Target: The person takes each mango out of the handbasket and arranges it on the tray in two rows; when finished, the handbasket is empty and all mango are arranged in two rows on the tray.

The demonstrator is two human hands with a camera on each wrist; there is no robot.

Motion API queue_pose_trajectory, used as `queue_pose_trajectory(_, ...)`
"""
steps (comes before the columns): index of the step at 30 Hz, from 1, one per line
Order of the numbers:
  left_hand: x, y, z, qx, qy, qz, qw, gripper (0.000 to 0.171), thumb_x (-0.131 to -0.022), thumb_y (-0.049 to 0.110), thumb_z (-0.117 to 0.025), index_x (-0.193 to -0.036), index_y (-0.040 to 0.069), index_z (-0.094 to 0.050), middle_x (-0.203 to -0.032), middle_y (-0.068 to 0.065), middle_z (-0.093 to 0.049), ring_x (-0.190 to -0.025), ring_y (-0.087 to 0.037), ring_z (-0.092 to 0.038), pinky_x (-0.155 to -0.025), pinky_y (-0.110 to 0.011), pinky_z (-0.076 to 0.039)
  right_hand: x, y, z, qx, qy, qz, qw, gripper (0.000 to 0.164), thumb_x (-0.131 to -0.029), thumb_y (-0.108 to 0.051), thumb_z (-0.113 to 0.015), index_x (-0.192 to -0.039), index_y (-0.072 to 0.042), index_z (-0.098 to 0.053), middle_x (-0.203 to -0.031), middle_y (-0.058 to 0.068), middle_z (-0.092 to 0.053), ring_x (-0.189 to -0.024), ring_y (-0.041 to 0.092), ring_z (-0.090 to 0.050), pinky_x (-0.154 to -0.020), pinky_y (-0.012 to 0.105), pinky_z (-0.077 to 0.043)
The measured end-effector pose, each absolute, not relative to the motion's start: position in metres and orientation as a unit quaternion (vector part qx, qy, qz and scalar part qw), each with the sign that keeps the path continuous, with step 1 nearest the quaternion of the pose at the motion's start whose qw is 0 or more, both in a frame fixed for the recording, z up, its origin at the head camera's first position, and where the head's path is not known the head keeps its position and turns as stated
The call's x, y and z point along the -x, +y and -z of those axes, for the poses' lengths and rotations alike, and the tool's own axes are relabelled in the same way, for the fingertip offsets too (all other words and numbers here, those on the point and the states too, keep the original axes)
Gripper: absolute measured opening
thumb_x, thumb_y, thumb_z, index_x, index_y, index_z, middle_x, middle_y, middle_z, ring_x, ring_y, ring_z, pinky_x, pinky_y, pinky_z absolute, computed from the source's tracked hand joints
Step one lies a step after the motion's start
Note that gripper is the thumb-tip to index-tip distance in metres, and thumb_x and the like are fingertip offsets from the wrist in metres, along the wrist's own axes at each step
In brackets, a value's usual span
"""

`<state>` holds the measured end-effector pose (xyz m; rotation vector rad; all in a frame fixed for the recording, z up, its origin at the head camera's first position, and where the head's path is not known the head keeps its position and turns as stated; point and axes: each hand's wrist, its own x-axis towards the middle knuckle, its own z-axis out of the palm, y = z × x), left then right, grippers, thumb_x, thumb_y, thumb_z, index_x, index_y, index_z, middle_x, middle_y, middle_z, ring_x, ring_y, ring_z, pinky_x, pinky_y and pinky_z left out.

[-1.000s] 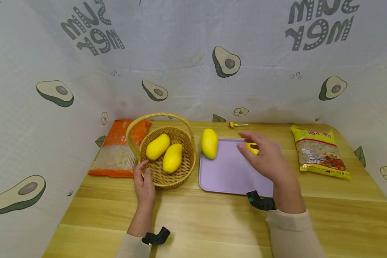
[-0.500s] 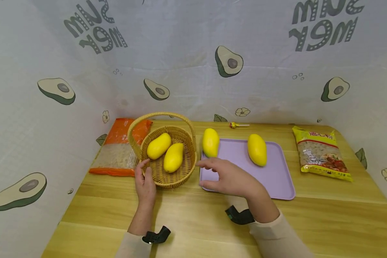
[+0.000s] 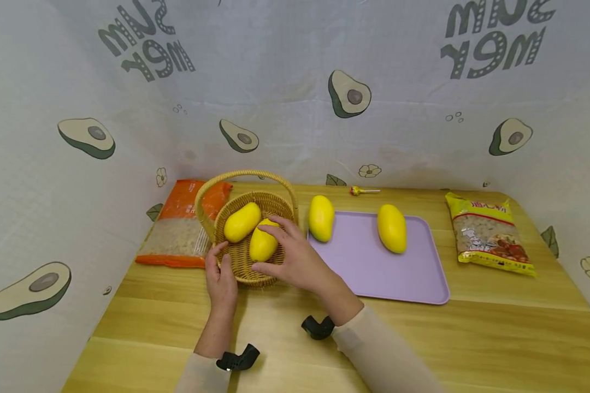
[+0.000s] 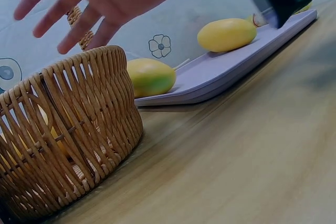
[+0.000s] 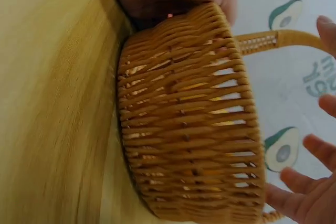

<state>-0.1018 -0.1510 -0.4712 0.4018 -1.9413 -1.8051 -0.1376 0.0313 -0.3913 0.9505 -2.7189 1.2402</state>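
Observation:
A wicker basket [image 3: 243, 270] with a hoop handle holds two yellow mangoes, one at the back [image 3: 241, 222] and one in front [image 3: 260, 245]. My right hand [image 3: 290, 256] is spread over the front mango with fingers apart and holds nothing; the left wrist view shows those fingers [image 4: 79, 22] in the air above the basket [image 4: 68, 140]. The left hand [image 3: 220, 278] rests against the basket's near wall [image 5: 189, 124]. Right of the basket lies a purple tray [image 3: 373, 267]. One mango [image 3: 321, 217] sits at its left edge, another [image 3: 391, 227] further right.
An orange bag [image 3: 179, 229] lies left of the basket. A yellow snack bag [image 3: 489, 232] is at the right side of the wooden table [image 3: 496, 327]. A lollipop [image 3: 361, 190] lies at the back. Avocado-print cloth walls [image 3: 295, 82] close off three sides.
My right hand moved left from above the tray, across its left part, to over the basket. A mango it had covered now lies in plain view on the tray. The left hand stayed put.

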Motion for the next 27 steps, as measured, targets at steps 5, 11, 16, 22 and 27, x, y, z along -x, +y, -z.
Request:
queue_pose_trajectory(5,0.101,-0.151,0.473,-0.146,-0.712,0.648,0.226,0.031,-0.105,0.008,-0.045,-0.133,0.001,-0.056,-0.152,-0.017,-0.044,-0.150,-0.032,-0.030,-0.121,-0.058,-0.019,0.156,0.009,0.395,-0.304,-0.907,-0.292,0.011,0.085,-0.082,-0.058,-0.079,-0.152,-0.021,-0.049,-0.167,0.010,-0.027,-0.153,0.037,-0.028,-0.114,0.059,-0.040)
queue_pose_trajectory(11,0.100,-0.152,0.473,-0.149,-0.713,0.649,0.220,0.031,-0.105,0.009,-0.046,-0.134,0.002,-0.056,-0.155,-0.016,-0.042,-0.152,-0.033,-0.026,-0.122,-0.060,-0.018,0.170,-0.009,0.396,-0.268,-0.941,-0.205,-0.026,0.094,-0.082,-0.073,-0.069,-0.158,-0.028,-0.038,-0.171,0.008,-0.015,-0.156,0.044,-0.019,-0.107,0.063,-0.045)
queue_pose_trajectory(16,0.098,-0.153,0.472,-0.159,-0.713,0.647,0.219,0.031,-0.105,0.010,-0.046,-0.134,0.003,-0.056,-0.154,-0.016,-0.042,-0.152,-0.033,-0.027,-0.122,-0.059,-0.019,0.171,-0.014,0.403,-0.252,-0.945,-0.200,-0.056,0.101,-0.080,-0.076,-0.067,-0.161,-0.028,-0.032,-0.173,0.009,-0.009,-0.157,0.046,-0.011,-0.103,0.063,-0.048)
queue_pose_trajectory(22,0.099,-0.153,0.473,-0.155,-0.716,0.645,0.217,0.032,-0.105,0.011,-0.046,-0.134,0.003,-0.057,-0.155,-0.016,-0.042,-0.152,-0.034,-0.026,-0.121,-0.061,-0.018,0.172,-0.015,0.407,-0.241,-0.950,-0.190,-0.056,0.103,-0.078,-0.076,-0.070,-0.160,-0.028,-0.033,-0.173,0.009,-0.008,-0.154,0.051,-0.014,-0.098,0.060,-0.053)
queue_pose_trajectory(27,0.100,-0.153,0.473,-0.152,-0.714,0.648,0.217,0.032,-0.105,0.010,-0.045,-0.134,0.002,-0.056,-0.155,-0.015,-0.041,-0.152,-0.033,-0.026,-0.122,-0.061,-0.017,0.173,-0.015,0.408,-0.235,-0.950,-0.195,-0.068,0.102,-0.077,-0.074,-0.073,-0.160,-0.027,-0.034,-0.173,0.008,-0.010,-0.151,0.056,-0.018,-0.099,0.061,-0.051)
